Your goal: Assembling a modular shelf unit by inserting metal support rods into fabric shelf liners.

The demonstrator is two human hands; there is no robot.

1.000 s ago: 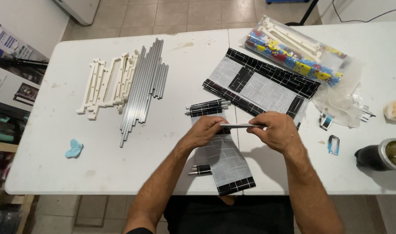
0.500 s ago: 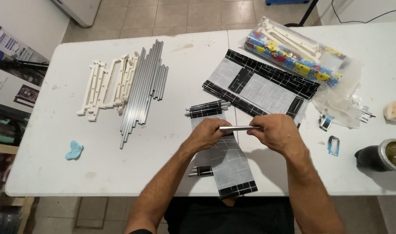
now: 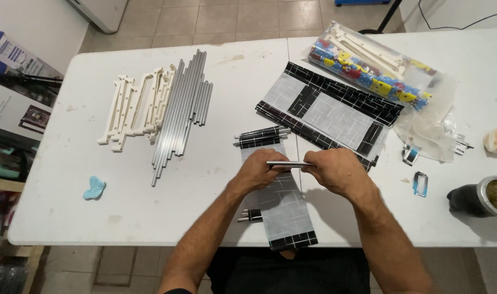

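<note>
My left hand and my right hand both grip a short silver metal tube, held level above a grey sheet with black grid edges that lies on the white table. A few black wrapped tubes lie just beyond the sheet. Two more short dark tubes poke out at the sheet's left edge, beside my left forearm.
A bundle of long silver rods and white plastic frames lie at the left. A larger grey-and-black sheet, a colourful bag of parts, small clips, a dark cup and a blue scrap lie around.
My hands hold the tube in nearly the same place; the grip has shifted only slightly. The rest of the table is unchanged.
</note>
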